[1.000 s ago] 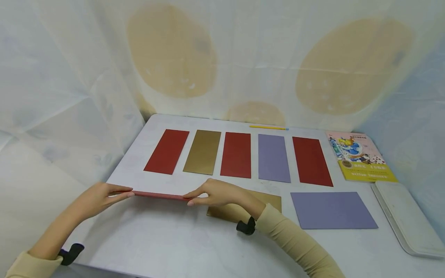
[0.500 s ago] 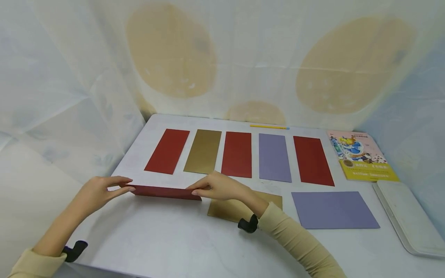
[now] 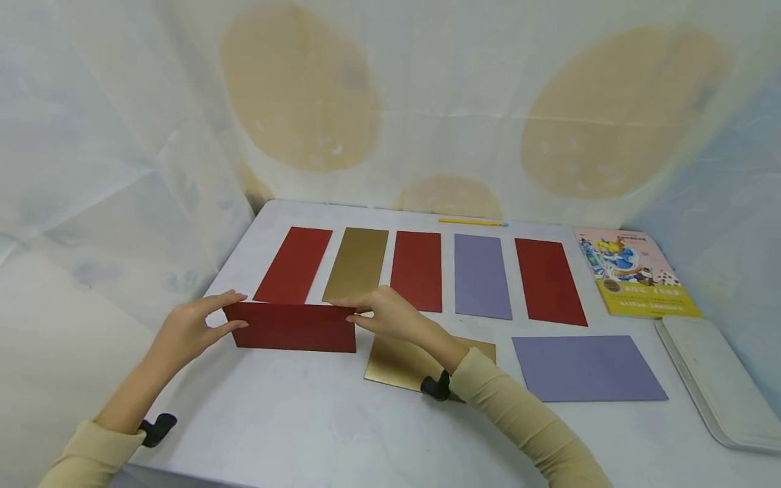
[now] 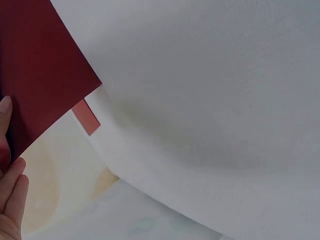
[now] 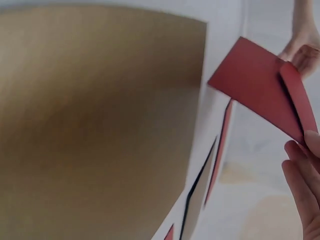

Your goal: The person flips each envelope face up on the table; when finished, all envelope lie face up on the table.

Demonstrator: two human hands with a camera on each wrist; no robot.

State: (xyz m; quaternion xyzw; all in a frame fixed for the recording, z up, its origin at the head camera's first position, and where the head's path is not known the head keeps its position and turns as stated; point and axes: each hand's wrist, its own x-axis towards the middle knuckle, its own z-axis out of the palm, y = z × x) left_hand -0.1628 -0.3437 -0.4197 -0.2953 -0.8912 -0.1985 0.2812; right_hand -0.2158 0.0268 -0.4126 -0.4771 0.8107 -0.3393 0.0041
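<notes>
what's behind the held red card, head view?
Just beyond the held red card: a flat red card and a flat gold card on the table. Whatever lies directly behind it is covered; can't tell.

Counted four flat red rectangular paper pieces (image 3: 293, 329) (three far, one near), two gold pieces (image 3: 395, 366), two purple pieces (image 3: 588, 368) (one far, one near each), one pink-and-yellow book (image 3: 637, 273), one rounded off-white case (image 3: 720, 383), one slim yellow pencil (image 3: 470, 221), one left hand (image 3: 192, 327), one right hand (image 3: 390, 315).
</notes>
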